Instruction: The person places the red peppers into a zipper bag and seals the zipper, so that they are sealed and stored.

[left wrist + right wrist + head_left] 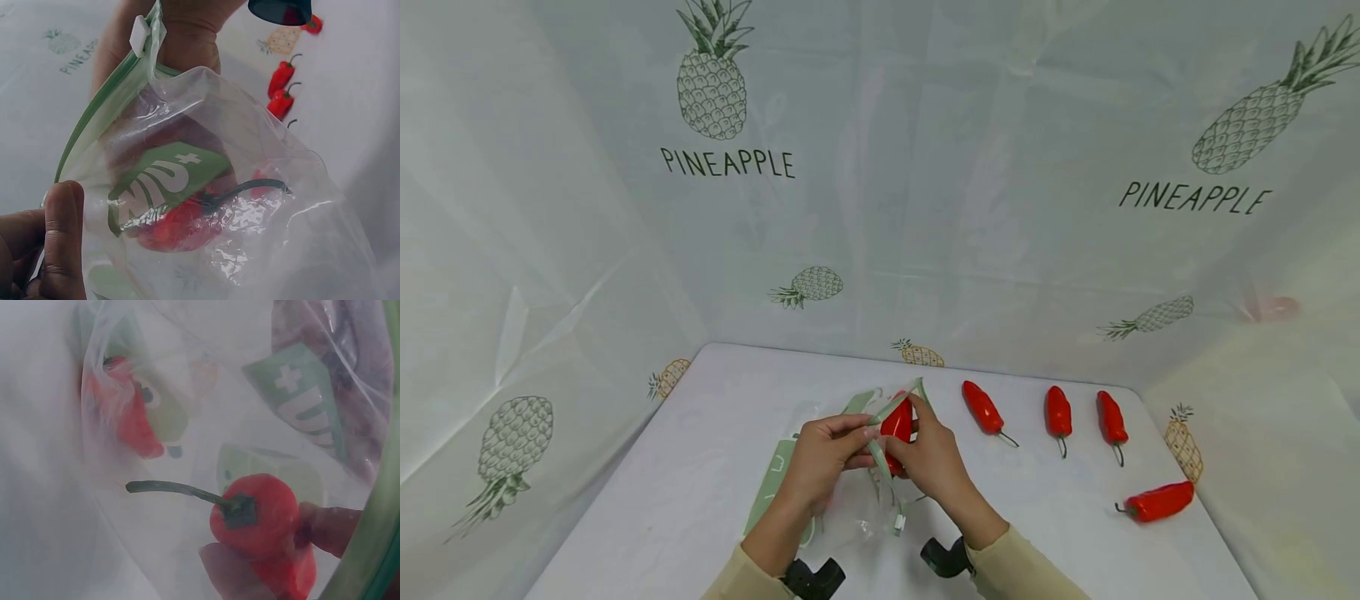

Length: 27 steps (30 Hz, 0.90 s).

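A clear zip bag (300, 244) with green print and a green zip edge is spread between the hands, its mouth parted. The left hand (823, 454) pinches the bag's rim. In the right hand (936, 458), fingers grip a red pepper (897, 423) at the bag's mouth. The right wrist view has this pepper between thumb and fingers inside the bag, its green stem pointing left. Another red pepper (134, 415) lies deeper in the bag, blurred by the plastic. A white zip slider (139, 36) sits on the zip edge.
To the right on the white table (685, 467) lie a red pepper (982, 407), a second pepper (1058, 411), a third pepper (1111, 418) and one more pepper (1161, 502) near the right edge. A pineapple-print sheet (925, 208) encloses the table's back and sides.
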{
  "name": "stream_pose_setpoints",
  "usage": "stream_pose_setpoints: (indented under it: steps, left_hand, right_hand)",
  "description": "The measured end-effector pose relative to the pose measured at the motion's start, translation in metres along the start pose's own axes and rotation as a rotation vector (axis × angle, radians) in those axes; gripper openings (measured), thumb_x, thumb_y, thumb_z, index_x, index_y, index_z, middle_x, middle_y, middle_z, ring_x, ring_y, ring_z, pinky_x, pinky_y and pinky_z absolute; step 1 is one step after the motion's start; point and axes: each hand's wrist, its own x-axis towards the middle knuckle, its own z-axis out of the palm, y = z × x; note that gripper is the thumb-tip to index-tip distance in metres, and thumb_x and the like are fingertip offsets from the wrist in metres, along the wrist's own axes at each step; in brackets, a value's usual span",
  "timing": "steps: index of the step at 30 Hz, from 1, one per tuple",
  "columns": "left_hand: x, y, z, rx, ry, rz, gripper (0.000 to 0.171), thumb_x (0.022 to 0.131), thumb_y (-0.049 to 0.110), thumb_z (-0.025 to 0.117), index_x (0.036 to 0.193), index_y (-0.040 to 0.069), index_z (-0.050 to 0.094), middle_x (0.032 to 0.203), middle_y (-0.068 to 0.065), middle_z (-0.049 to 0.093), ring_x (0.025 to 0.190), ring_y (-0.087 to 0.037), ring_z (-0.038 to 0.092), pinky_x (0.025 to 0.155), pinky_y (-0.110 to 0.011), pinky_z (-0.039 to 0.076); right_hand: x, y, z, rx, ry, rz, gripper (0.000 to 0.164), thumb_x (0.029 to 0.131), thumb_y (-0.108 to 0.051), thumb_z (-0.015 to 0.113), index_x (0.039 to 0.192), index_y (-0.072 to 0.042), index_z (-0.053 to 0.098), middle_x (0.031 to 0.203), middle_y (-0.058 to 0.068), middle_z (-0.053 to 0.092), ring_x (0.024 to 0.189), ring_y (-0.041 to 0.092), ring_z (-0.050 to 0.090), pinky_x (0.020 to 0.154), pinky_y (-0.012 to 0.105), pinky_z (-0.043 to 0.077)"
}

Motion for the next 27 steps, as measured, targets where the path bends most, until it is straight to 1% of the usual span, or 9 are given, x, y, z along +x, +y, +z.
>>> stream_pose_setpoints:
  steps: [9, 14, 17, 19, 22, 26, 27]
  left_hand:
    - [-0.0006, 0.0013, -0.0008, -0.005, -0.012, -0.003, 0.034, 0.095, 0.002, 0.077, 0.125, -0.012, 0.070, 0.102, -0.018, 0.074, 0.074, -0.012, 0.074, 0.071, -0.025, 0.066]
    - [0.0002, -0.0003, -0.0014, -0.005, -0.002, -0.006, 0.032, 0.095, 0.001, 0.076, 0.123, -0.013, 0.071, 0.099, -0.015, 0.075, 0.072, -0.012, 0.074, 0.069, -0.025, 0.066]
    - [0.0008, -0.0016, -0.0018, -0.017, 0.003, -0.010, 0.030, 0.096, 0.000, 0.075, 0.123, -0.014, 0.070, 0.097, -0.012, 0.075, 0.071, -0.012, 0.072, 0.068, -0.025, 0.066]
    - [0.0011, -0.0023, -0.0022, -0.019, 0.005, -0.012, 0.030, 0.096, -0.001, 0.074, 0.123, -0.014, 0.070, 0.097, -0.012, 0.074, 0.071, -0.012, 0.072, 0.069, -0.025, 0.066]
    - [0.0014, -0.0033, -0.0031, -0.013, 0.006, -0.010, 0.030, 0.096, -0.001, 0.074, 0.124, -0.013, 0.070, 0.097, -0.011, 0.073, 0.072, -0.012, 0.071, 0.069, -0.025, 0.066]
    - [0.0017, -0.0043, -0.0040, -0.003, 0.010, -0.007, 0.030, 0.097, -0.001, 0.074, 0.124, -0.014, 0.070, 0.096, -0.011, 0.072, 0.072, -0.012, 0.071, 0.069, -0.025, 0.066]
    - [0.0020, -0.0048, -0.0041, -0.003, 0.012, -0.009, 0.030, 0.097, -0.001, 0.073, 0.124, -0.014, 0.070, 0.096, -0.010, 0.072, 0.072, -0.012, 0.070, 0.069, -0.025, 0.066]
  right_hand:
    - [0.0010, 0.0022, 0.0012, -0.004, -0.015, -0.015, 0.080, 0.091, -0.016, 0.082, 0.155, 0.005, 0.039, 0.122, 0.028, 0.066, 0.083, 0.026, 0.071, 0.050, 0.031, 0.063]
    - [0.0010, 0.0030, 0.0022, 0.039, -0.043, 0.020, 0.081, 0.093, -0.018, 0.081, 0.158, 0.004, 0.037, 0.128, 0.030, 0.065, 0.074, 0.029, 0.075, 0.052, 0.033, 0.064]
    - [0.0007, 0.0027, 0.0024, 0.057, -0.053, 0.040, 0.080, 0.095, -0.018, 0.079, 0.159, 0.002, 0.036, 0.131, 0.031, 0.064, 0.073, 0.030, 0.077, 0.053, 0.034, 0.064]
    - [0.0004, 0.0028, 0.0023, 0.054, -0.051, 0.038, 0.080, 0.095, -0.018, 0.079, 0.159, 0.002, 0.036, 0.132, 0.031, 0.064, 0.075, 0.031, 0.077, 0.054, 0.033, 0.064]
    - [0.0001, 0.0039, 0.0023, 0.031, -0.033, 0.017, 0.077, 0.094, -0.020, 0.080, 0.157, 0.002, 0.041, 0.130, 0.028, 0.066, 0.085, 0.031, 0.078, 0.058, 0.034, 0.065]
    - [-0.0002, 0.0067, 0.0010, 0.005, 0.011, -0.030, 0.070, 0.093, -0.021, 0.082, 0.152, 0.000, 0.050, 0.125, 0.020, 0.070, 0.100, 0.030, 0.076, 0.068, 0.037, 0.066]
    - [0.0000, 0.0077, 0.0005, 0.002, 0.021, -0.043, 0.067, 0.093, -0.021, 0.081, 0.150, -0.001, 0.052, 0.124, 0.018, 0.071, 0.101, 0.029, 0.076, 0.071, 0.038, 0.066]
